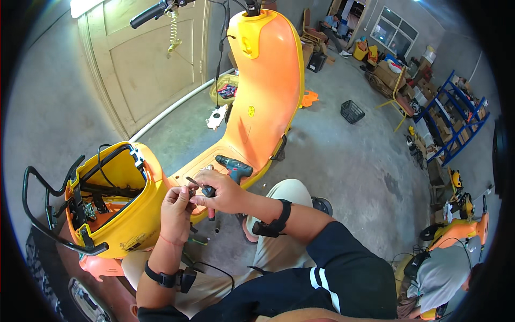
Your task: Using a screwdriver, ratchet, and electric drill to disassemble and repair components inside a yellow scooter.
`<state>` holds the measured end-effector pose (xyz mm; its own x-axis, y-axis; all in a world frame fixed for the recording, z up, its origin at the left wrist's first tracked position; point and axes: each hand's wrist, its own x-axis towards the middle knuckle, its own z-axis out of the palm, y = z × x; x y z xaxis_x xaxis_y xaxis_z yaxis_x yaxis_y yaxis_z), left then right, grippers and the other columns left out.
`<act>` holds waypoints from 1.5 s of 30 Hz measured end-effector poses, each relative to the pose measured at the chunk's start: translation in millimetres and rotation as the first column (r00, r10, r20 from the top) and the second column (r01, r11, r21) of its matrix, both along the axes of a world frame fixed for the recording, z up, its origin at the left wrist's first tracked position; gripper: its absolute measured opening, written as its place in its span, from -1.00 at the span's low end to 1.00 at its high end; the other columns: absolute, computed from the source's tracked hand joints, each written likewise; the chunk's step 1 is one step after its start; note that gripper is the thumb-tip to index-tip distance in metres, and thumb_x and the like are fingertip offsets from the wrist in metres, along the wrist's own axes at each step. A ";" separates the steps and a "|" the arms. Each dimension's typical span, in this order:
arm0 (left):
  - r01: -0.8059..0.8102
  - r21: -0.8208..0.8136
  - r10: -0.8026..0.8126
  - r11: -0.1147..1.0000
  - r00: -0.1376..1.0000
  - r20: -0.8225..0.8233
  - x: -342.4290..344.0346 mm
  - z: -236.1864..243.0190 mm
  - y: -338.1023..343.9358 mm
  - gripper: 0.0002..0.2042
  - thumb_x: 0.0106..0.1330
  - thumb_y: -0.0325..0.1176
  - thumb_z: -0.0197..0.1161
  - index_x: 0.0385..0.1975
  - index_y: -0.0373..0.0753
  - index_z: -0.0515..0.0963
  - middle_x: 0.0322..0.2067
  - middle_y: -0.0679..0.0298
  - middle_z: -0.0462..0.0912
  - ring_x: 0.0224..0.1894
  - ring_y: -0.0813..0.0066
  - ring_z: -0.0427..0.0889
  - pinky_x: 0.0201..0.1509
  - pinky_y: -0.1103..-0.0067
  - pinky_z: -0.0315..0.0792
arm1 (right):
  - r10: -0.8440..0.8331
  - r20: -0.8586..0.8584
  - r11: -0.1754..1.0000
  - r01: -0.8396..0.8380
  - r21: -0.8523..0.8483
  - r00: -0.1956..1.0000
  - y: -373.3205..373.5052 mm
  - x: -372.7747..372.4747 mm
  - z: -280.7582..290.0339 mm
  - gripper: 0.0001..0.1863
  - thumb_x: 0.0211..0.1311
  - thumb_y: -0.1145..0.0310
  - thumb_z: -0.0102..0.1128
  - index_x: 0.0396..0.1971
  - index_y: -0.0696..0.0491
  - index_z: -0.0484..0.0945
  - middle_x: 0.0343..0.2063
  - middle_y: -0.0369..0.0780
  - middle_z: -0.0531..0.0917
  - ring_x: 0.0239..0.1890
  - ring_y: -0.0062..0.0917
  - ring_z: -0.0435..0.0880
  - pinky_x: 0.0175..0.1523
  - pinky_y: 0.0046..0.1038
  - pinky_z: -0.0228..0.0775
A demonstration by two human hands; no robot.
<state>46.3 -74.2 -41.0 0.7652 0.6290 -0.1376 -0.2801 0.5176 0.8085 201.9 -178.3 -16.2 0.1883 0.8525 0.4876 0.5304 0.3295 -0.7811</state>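
My left hand (175, 208) pinches a small dark metal part (191, 192) above the scooter's floorboard. My right hand (221, 194) is closed on a tool with a dark handle (207, 190) and a thin metal shaft, held against or beside that small part. A cordless drill (238, 168) lies on the orange-yellow floorboard (183, 176) just beyond my hands. A red-handled tool (211, 214) shows below my right hand. To the left stands the scooter's open yellow rear body (132, 209) with cables and black rails. The tall front panel (260, 91) rises ahead.
A door (145, 75) is behind the scooter. On the floor are a black basket (352, 111) and a bowl of parts (227, 92). At right are a blue shelf (450, 123), a chair (398, 99) and a person (440, 268) beside another scooter. Another person (328, 29) is at the back.
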 end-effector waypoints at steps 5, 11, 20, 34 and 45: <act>0.069 0.021 -0.069 0.997 0.998 0.010 -8.7 12.1 -3.0 -0.78 0.52 -0.15 0.17 -0.11 -0.17 0.54 -0.19 0.37 0.64 -0.22 0.62 0.58 -0.11 0.61 0.47 | 0.020 0.004 1.000 -0.020 0.010 1.000 1.7 -7.0 10.6 -0.70 0.19 0.36 0.45 -0.14 0.15 0.62 -0.25 -0.16 0.62 -0.21 -0.40 0.62 -0.09 -0.41 0.47; -0.126 0.551 0.190 0.825 0.980 -0.060 -19.8 35.0 -2.8 -0.84 0.52 -0.40 0.11 -0.04 -0.34 0.45 -0.17 0.28 0.62 -0.10 0.53 0.63 -0.04 0.60 0.49 | -0.108 -0.025 0.985 0.103 -0.138 0.994 15.3 5.0 38.0 -0.76 0.26 0.38 0.38 -0.12 0.14 0.67 -0.23 -0.20 0.71 -0.12 -0.51 0.71 0.00 -0.44 0.51; -0.198 0.963 0.627 -0.185 0.730 0.270 -62.8 52.9 31.0 -0.80 0.21 -0.54 0.27 -0.17 -0.27 0.54 -0.16 0.13 0.63 -0.07 0.12 0.60 0.04 0.35 0.44 | -0.065 0.211 0.976 0.107 -0.190 0.975 91.9 -1.1 76.0 -0.75 0.26 0.33 0.38 -0.12 0.10 0.65 -0.37 -0.26 0.71 -0.36 -0.63 0.61 -0.19 -0.52 0.47; 0.139 0.974 0.735 -0.177 0.677 0.036 -81.9 30.5 50.2 -0.76 0.25 -0.37 0.26 -0.10 -0.26 0.59 -0.11 0.18 0.66 0.02 0.21 0.61 0.16 0.33 0.41 | -0.057 0.313 0.968 0.130 -0.217 0.948 179.7 -8.7 52.4 -0.76 0.27 0.30 0.34 -0.13 0.08 0.65 -0.27 -0.20 0.75 -0.24 -0.48 0.71 -0.08 -0.44 0.54; 0.132 0.972 0.723 -0.195 0.688 0.052 -83.0 30.1 52.2 -0.74 0.24 -0.39 0.26 -0.09 -0.26 0.59 -0.10 0.18 0.67 0.02 0.20 0.61 0.17 0.33 0.41 | -0.012 0.594 0.990 0.092 -0.105 0.804 184.0 -9.4 55.4 -0.79 0.28 0.35 0.32 -0.14 0.10 0.62 -0.30 -0.16 0.72 -0.27 -0.39 0.72 -0.13 -0.42 0.54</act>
<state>-36.7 -22.0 -10.9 0.5116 0.5218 0.6827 0.4521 -0.8391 0.3025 192.5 5.7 39.2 -0.0562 0.9098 0.4112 0.9157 0.2111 -0.3420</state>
